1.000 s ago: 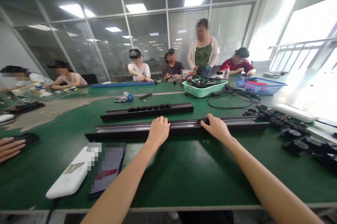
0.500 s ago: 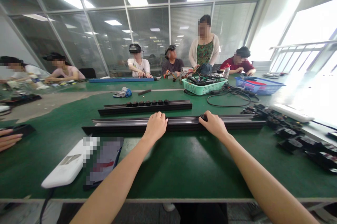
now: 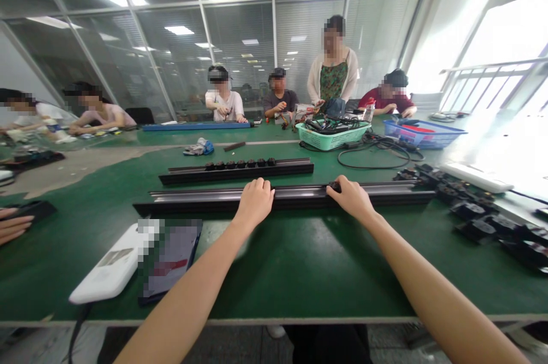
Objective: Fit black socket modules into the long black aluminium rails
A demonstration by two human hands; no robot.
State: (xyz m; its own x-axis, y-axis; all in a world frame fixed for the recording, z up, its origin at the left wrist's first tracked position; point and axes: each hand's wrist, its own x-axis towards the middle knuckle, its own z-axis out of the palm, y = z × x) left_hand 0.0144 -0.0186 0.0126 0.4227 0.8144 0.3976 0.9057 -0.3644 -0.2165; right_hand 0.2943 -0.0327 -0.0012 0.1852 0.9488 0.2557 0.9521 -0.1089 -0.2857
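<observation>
The black channel rail [image 3: 299, 195] lay under both hands: my left hand [image 3: 256, 198] gripped it, my right hand [image 3: 353, 199] pinched a small black module [image 3: 335, 186], seemingly seating it; next called for steady, aligned pressure.

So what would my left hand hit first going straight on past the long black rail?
Probably the shorter black rail topped with small black pieces, beyond your left hand, though depth is hard to judge.

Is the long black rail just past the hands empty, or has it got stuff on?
Partly filled: small black parts sit in a row along that black rail; its right end looks bare.
</observation>
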